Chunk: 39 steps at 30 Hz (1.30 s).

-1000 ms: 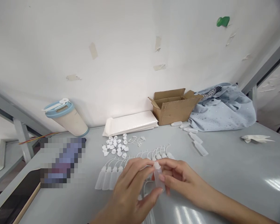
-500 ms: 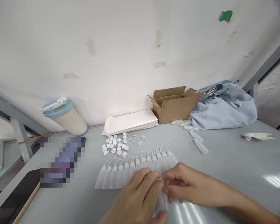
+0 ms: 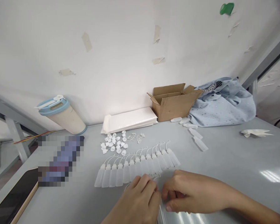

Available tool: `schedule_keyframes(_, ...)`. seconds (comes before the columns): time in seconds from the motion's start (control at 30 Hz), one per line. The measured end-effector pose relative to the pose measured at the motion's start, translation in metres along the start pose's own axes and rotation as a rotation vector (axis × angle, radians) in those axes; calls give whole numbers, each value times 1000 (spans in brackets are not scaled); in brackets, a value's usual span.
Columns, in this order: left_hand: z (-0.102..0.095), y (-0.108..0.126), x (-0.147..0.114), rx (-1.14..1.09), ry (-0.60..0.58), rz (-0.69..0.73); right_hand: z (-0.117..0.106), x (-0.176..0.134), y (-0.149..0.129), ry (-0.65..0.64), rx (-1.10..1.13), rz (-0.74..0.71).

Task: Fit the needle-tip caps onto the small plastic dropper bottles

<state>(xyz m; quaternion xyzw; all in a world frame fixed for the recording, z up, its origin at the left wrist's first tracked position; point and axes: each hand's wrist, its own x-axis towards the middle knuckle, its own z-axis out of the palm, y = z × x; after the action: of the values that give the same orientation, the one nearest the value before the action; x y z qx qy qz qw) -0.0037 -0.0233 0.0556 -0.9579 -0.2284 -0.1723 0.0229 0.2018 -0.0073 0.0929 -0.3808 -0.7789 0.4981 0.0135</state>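
My left hand [image 3: 140, 200] is closed around a clear plastic squeeze bottle [image 3: 162, 216] near the table's front edge. The fingers hide most of the bottle; a thin bent tube [image 3: 156, 178] shows just beyond them. Close on the right, my right hand [image 3: 189, 193] has its fingers curled in beside the bottle's top, and whatever they pinch is hidden. Behind both hands lies a fanned row of translucent squeeze bottles [image 3: 126, 174] with curved thin spouts. Several small white caps [image 3: 118, 143] are scattered past the row, beside a few loose bent tubes [image 3: 136, 137].
White padded envelopes [image 3: 130, 119] and an open cardboard box [image 3: 175, 104] stand against the wall. Right of these are a blue fabric bag [image 3: 224, 105], loose bottles [image 3: 200, 143] and a crumpled white glove [image 3: 256, 133]. A tumbler [image 3: 65, 116] and a phone [image 3: 16, 196] are on the left.
The bottle and my left hand have moved slightly down and nearer to me. My right hand has come a little away from the bottle, uncovering the right end of the row.
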Motion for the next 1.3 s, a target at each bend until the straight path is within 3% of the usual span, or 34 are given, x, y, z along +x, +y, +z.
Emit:
schedule_keyframes(0.83,-2,-3,-1,-38,-41,-20,5,2,1,19,-6,-43)
schedule_keyframes(0.93,-15,-9,3,-132,-70,-108,0,0,1,25,-6,-53)
schedule_keyframes(1.07,-27,-36,3,-149,24,-353,-23,-12,6,-10,150,20)
schedule_keyframes(1.2,-22,-68,-3,-145,98,-490,-55,-26,24,258,89,108)
schedule_keyframes(1.3,-15,-78,0,-170,82,-531,-72,-33,42,572,-168,281)
